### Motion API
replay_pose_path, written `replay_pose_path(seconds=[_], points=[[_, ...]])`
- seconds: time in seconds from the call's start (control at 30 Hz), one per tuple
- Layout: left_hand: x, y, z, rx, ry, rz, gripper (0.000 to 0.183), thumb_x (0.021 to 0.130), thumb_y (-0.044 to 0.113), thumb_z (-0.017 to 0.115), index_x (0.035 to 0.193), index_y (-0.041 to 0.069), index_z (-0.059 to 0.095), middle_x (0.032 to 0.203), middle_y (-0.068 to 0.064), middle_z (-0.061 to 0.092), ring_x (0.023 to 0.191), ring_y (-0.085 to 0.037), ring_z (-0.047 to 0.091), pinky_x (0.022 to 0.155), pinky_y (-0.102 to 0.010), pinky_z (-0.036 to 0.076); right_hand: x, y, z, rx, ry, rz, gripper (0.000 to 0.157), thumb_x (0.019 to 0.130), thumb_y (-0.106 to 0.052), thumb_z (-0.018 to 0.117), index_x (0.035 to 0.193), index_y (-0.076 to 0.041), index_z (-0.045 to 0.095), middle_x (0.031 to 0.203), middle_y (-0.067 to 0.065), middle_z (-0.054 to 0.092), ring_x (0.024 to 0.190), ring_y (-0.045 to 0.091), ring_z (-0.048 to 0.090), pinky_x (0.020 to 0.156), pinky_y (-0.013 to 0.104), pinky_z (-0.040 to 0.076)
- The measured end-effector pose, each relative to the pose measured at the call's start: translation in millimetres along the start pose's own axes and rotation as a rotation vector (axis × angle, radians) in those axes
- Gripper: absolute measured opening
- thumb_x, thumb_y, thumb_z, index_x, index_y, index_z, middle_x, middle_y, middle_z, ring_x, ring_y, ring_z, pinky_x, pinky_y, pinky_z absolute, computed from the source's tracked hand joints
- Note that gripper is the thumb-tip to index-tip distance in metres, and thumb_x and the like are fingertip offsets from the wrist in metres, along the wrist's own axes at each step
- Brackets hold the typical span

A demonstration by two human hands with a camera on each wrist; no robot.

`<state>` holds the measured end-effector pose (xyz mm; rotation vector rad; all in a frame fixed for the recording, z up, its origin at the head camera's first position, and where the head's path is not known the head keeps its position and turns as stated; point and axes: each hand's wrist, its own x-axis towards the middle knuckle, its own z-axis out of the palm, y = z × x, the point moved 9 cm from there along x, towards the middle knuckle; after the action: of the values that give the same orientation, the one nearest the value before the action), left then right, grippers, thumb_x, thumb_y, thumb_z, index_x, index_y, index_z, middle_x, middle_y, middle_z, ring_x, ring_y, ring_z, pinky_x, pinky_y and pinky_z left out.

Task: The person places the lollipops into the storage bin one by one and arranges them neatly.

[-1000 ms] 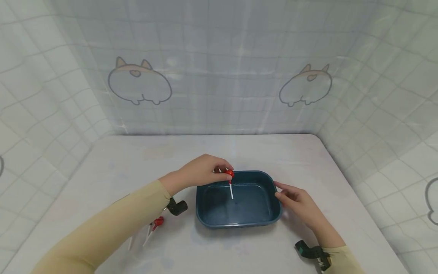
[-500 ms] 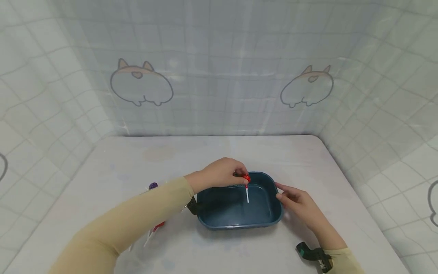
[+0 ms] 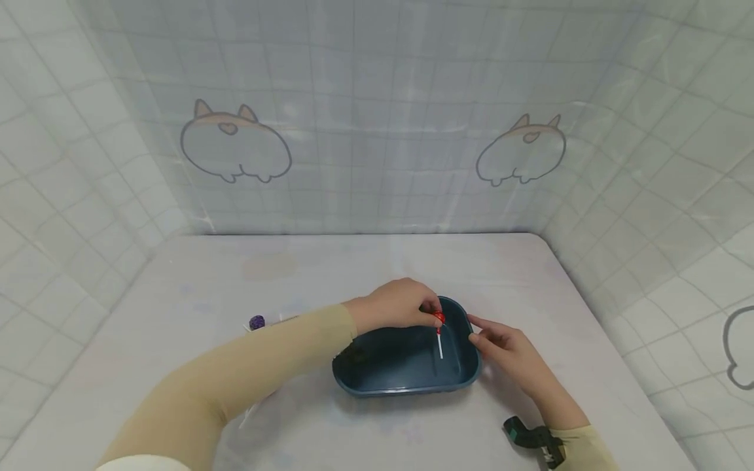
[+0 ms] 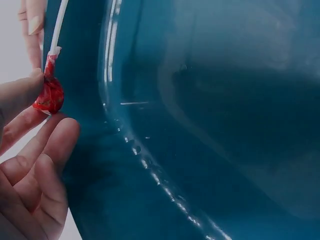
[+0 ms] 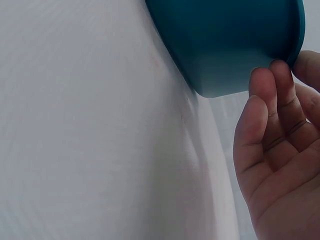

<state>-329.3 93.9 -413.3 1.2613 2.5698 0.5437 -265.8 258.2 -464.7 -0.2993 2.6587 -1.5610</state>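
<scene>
My left hand [image 3: 406,304] pinches a red-wrapped lollipop [image 3: 439,318] by its head between thumb and fingers, over the right part of a dark blue plastic basin [image 3: 406,393]. The white stick hangs down toward the basin's floor. In the left wrist view the red wrapper [image 4: 50,96] sits between thumb and fingertips, close to the basin wall. At the basin's right end my right hand [image 3: 512,356] holds the rim, thumb on top and fingers against the outer wall [image 5: 225,65].
A purple-wrapped lollipop [image 3: 256,322] lies on the white table [image 3: 306,258] left of the basin, partly behind the left sleeve [image 3: 277,356]. White stick ends show below that sleeve. A black wrist camera [image 3: 533,439] is strapped to the right wrist.
My left hand has carried the red lollipop rightward and slightly nearer across the basin, toward its right end. The left sleeve now covers the red lollipop lying on the table. My right hand keeps its hold.
</scene>
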Motion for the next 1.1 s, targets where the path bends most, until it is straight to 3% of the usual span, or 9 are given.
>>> replay_pose_path(seconds=[0.2, 0.47, 0.7, 0.93, 1.1], points=[[9.9, 6.6, 8.2, 0.034, -0.037, 0.013, 0.023, 0.089, 0.044, 0.073, 0.100, 0.023, 0.075, 0.083, 0.017, 0.066, 0.076, 0.001, 0.058, 0.067, -0.019, 0.049, -4, -19, 0.1, -0.001, -0.012, -0.007, 0.044, 0.098, -0.021, 0.065, 0.138, -0.004, 0.057, 0.084, 0.010, 0.065, 0.073, 0.034, 0.061, 0.066, 0.034, 0.052], [20.1, 15.9, 19.9, 0.076, -0.073, -0.014, 0.022, 0.086, 0.043, 0.077, 0.092, 0.022, 0.074, 0.077, 0.016, 0.063, 0.072, -0.003, 0.057, 0.063, -0.019, 0.047, -2, -2, -1.1, 0.000, -0.007, 0.002, 0.044, 0.098, -0.025, 0.065, 0.139, -0.011, 0.058, 0.086, 0.008, 0.066, 0.074, 0.026, 0.062, 0.068, 0.032, 0.052], [23.1, 17.7, 30.7, 0.097, -0.100, -0.023, 0.020, 0.086, 0.042, 0.077, 0.090, 0.022, 0.074, 0.073, 0.015, 0.061, 0.070, -0.006, 0.056, 0.060, -0.021, 0.046, -7, -25, 1.1, 0.025, -0.017, -0.002, 0.044, 0.098, -0.021, 0.064, 0.138, -0.003, 0.057, 0.088, 0.016, 0.066, 0.075, 0.032, 0.062, 0.068, 0.031, 0.052], [25.1, 17.1, 38.5, 0.125, -0.114, -0.024, 0.022, 0.086, 0.044, 0.076, 0.092, 0.023, 0.074, 0.075, 0.016, 0.061, 0.072, -0.006, 0.056, 0.063, -0.021, 0.046, -3, -3, 0.6, 0.016, -0.013, -0.004, 0.044, 0.098, -0.030, 0.064, 0.139, -0.015, 0.058, 0.086, 0.007, 0.066, 0.075, 0.031, 0.062, 0.067, 0.033, 0.051], [26.1, 16.3, 44.6, 0.108, -0.124, -0.031, 0.022, 0.086, 0.043, 0.077, 0.091, 0.022, 0.074, 0.076, 0.016, 0.061, 0.070, -0.005, 0.056, 0.064, -0.021, 0.047, -4, -13, 0.6, 0.012, -0.010, -0.007, 0.044, 0.099, -0.027, 0.064, 0.139, -0.011, 0.057, 0.085, 0.007, 0.066, 0.075, 0.033, 0.061, 0.067, 0.033, 0.051]])
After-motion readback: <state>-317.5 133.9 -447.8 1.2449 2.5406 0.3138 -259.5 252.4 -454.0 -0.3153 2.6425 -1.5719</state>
